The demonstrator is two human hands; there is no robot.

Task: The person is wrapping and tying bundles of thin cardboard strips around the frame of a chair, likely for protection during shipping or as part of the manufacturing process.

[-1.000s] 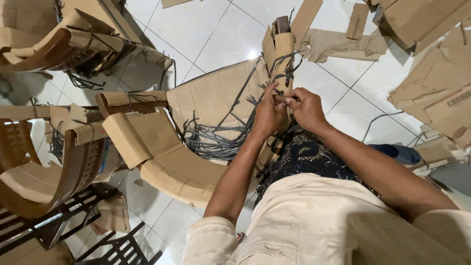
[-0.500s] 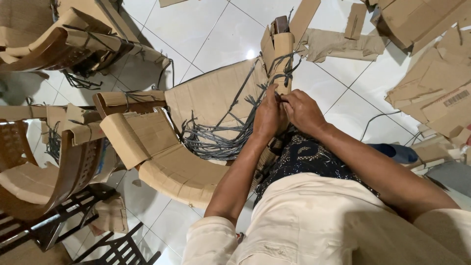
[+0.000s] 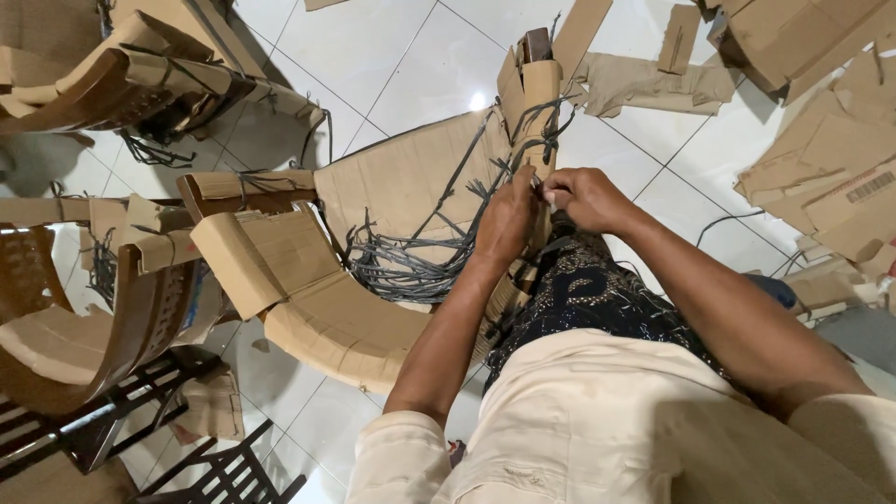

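A wooden chair wrapped in brown cardboard [image 3: 308, 299] lies tilted in front of me. Grey plastic straps [image 3: 401, 266] pile on its seat and run up to the cardboard-wrapped armrest post [image 3: 537, 89]. My left hand [image 3: 509, 219] and my right hand [image 3: 579, 196] meet at that post, fingers pinched on a grey strap between them. Both forearms reach up from my cream shirt over a dark patterned cloth [image 3: 597, 289] on my lap.
More cardboard-wrapped wooden chairs stand at the left [image 3: 84, 308] and upper left [image 3: 131, 75]. Torn cardboard pieces [image 3: 821, 140] lie across the white tiled floor [image 3: 373, 47] at the upper right. A loose grey strap [image 3: 723, 224] trails on the tiles.
My hands have stayed at the armrest post, shifting slightly as the fingers work the strap. The view has barely moved.
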